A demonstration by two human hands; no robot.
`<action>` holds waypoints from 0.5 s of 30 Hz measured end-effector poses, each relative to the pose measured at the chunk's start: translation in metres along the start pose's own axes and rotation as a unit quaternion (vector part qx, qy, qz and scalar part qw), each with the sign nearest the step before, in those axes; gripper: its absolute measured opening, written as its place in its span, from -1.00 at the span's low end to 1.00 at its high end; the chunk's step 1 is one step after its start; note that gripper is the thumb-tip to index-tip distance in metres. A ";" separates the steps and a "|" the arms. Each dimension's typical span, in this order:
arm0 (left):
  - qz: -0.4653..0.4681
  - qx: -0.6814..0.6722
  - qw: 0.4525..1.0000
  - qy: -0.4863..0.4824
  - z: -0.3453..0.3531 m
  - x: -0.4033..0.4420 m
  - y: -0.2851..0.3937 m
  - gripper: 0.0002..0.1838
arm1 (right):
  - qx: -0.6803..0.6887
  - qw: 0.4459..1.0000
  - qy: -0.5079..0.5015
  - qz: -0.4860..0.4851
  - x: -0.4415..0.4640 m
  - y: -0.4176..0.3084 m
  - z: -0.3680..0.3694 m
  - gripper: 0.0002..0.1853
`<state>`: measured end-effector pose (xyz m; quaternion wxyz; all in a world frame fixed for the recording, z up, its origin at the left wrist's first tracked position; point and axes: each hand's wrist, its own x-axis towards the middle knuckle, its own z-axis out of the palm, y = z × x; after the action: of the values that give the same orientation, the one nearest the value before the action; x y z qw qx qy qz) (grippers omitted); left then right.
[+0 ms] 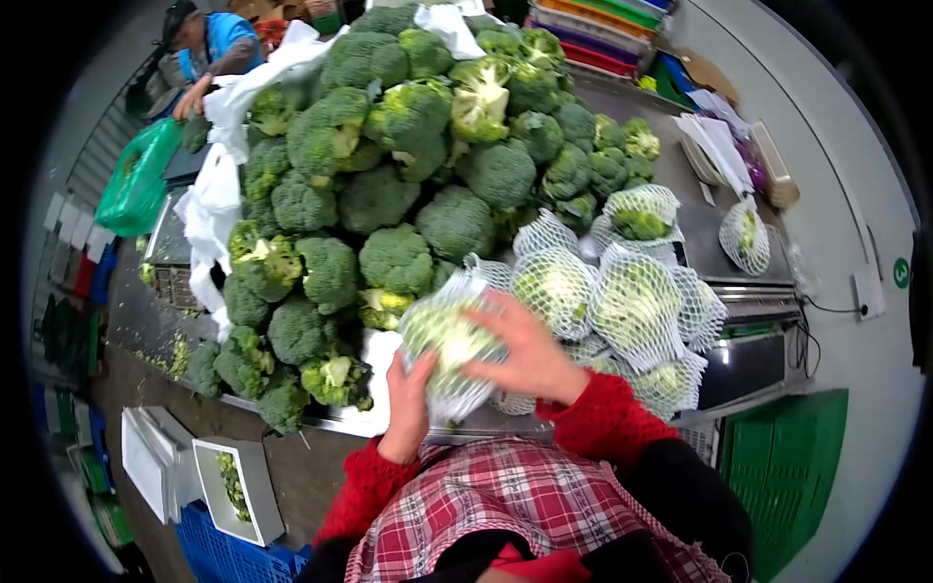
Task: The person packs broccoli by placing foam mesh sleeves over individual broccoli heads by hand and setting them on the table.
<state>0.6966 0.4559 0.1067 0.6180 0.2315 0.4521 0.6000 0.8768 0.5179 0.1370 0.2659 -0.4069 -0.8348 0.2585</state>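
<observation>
Between my two hands is a broccoli head in a white foam net (449, 342), slightly blurred, its pale stalk side facing up. My left hand (408, 403) grips its lower left side with the thumb on the net. From the right, my right hand (525, 345) is closed over it, fingers across the top. Just beyond lies a big heap of bare broccoli (394, 260). Beside my right hand, several netted broccoli heads (637, 306) are piled together.
A metal table (622, 107) carries the heap. One netted broccoli (745, 238) lies farther right. Green crates (782, 466) stand low at the right; a white foam box (238, 486) with trimmings sits at lower left. Another person (219, 44) works at the far left near a green bag (141, 175).
</observation>
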 end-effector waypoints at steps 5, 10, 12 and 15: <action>-0.111 0.131 0.954 -0.247 0.119 0.063 -0.009 -0.22 | -0.084 0.967 0.237 0.029 0.043 0.060 -0.139 -0.61; 0.096 0.313 0.888 -0.324 0.107 0.055 -0.031 -0.35 | -0.220 0.950 0.017 0.221 0.061 0.242 -0.161 -0.68; 0.135 0.359 0.873 -0.300 0.083 0.059 -0.018 -0.48 | -0.316 0.937 -0.039 0.140 0.077 0.201 -0.160 -0.74; 0.126 0.385 0.887 -0.223 0.050 0.066 0.012 -0.61 | -0.326 0.928 0.118 0.136 0.143 0.143 -0.157 -0.70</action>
<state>0.7231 0.5338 0.1219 0.4842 0.6341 0.4647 0.3841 0.9820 0.7454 0.1917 0.1775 -0.6084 -0.7723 -0.0444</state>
